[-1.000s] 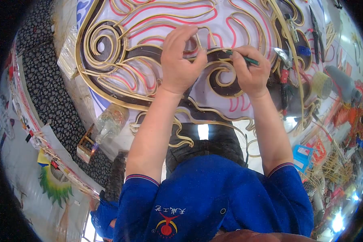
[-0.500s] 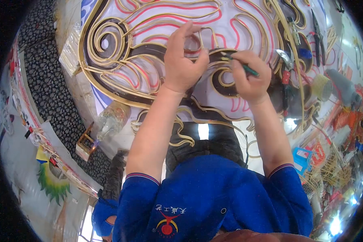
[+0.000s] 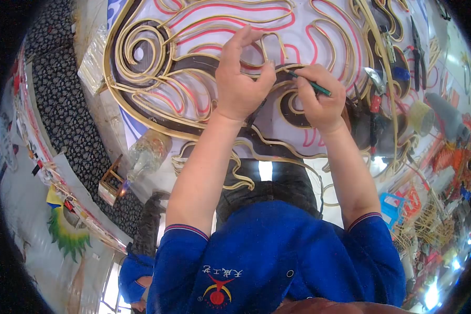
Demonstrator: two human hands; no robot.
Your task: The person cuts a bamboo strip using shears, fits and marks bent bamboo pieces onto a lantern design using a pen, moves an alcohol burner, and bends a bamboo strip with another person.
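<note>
My left hand [image 3: 240, 83] is over the middle of the large patterned sheet, thumb and forefinger curved around a small bent tan strip [image 3: 265, 48] that looks like split bamboo or cane. The strip stands between thumb tip and fingertip. Just to its right, my right hand [image 3: 323, 99] grips a slim green pen [image 3: 319, 88], its dark tip pointing left toward a curved strip along the black band. A spiral strip [image 3: 293, 107] lies below the pen, partly covered by my right hand. Pink and black outlines mark the sheet [image 3: 293, 31], with tan strips following many of them.
Black-handled pliers [image 3: 416, 55] and a red-handled tool [image 3: 375, 102] lie at right, near a tape roll [image 3: 419, 118]. A plastic-wrapped bundle [image 3: 149, 149] sits at lower left. Another person in a blue sleeve [image 3: 133, 277] is at bottom left. A blue plastic stool [image 3: 392, 208] stands at right.
My right hand has turned the pen and shifted slightly left and down, so the tip sits nearer the curved strip. My left hand stays almost in place with the bent strip.
</note>
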